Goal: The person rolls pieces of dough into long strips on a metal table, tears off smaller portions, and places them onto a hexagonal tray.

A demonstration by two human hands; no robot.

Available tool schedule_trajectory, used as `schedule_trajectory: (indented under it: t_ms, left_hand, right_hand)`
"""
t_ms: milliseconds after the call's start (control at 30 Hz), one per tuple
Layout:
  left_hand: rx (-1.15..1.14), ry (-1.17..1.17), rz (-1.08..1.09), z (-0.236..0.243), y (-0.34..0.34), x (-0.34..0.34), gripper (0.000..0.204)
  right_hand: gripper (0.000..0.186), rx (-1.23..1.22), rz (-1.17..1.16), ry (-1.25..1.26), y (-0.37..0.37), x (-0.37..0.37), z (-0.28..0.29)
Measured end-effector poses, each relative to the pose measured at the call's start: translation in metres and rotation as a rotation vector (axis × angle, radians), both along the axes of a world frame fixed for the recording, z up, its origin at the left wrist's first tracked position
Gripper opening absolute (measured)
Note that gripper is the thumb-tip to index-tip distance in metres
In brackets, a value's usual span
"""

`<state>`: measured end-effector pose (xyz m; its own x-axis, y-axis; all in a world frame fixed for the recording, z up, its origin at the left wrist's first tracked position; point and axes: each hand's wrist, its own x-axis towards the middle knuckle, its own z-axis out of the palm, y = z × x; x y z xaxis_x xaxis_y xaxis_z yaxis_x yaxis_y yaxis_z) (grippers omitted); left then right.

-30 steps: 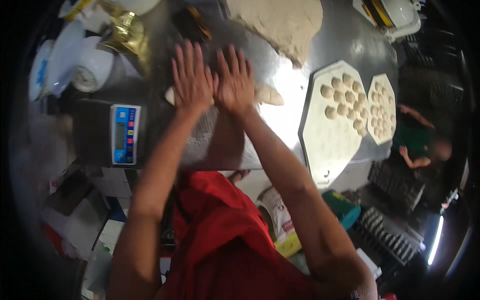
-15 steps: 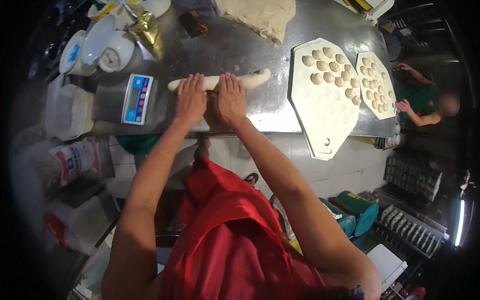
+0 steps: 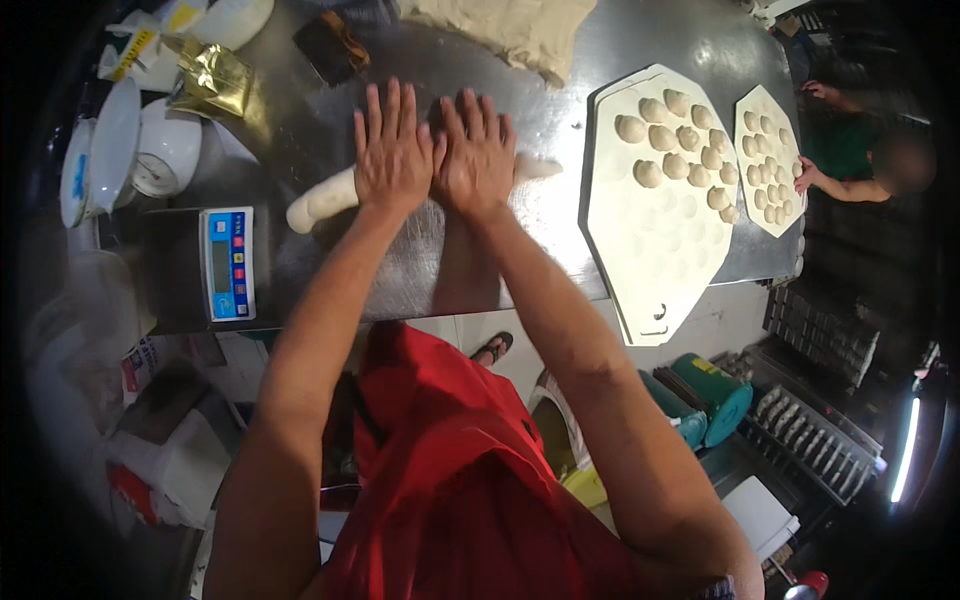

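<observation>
A pale dough log lies across the steel table under both of my palms. My left hand presses flat on its middle, fingers straight and a little apart. Beside it, thumbs nearly touching, my right hand lies flat over the right part, fingers also stretched out. The log's thicker left end and thin right tip stick out past my hands; its middle is hidden beneath them.
Left are a digital scale, a dial scale and a gold foil bag. A scraper and dough slab lie farther back. Right, two white boards hold dough balls; a co-worker's hand touches the farther board.
Both hands have pushed away from me along the table, rolling over the dough log. Its left end now angles toward me, and my palms cover more of it.
</observation>
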<state>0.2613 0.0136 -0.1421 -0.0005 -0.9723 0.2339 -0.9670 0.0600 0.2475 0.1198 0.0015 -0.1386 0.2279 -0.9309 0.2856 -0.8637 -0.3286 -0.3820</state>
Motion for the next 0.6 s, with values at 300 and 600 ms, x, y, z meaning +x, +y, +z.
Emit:
schedule_trajectory:
  t_ms: [300, 600]
  left_hand:
    - [0.119, -0.031, -0.104, -0.002, -0.002, 0.016, 0.062]
    - [0.028, 0.051, -0.151, 0.018, 0.112, 0.001, 0.061]
  right_hand:
    - [0.054, -0.071, -0.043, 0.010, 0.010, 0.001, -0.005]
    - [0.049, 0.181, -0.575, -0.731, 0.134, -0.083, 0.008]
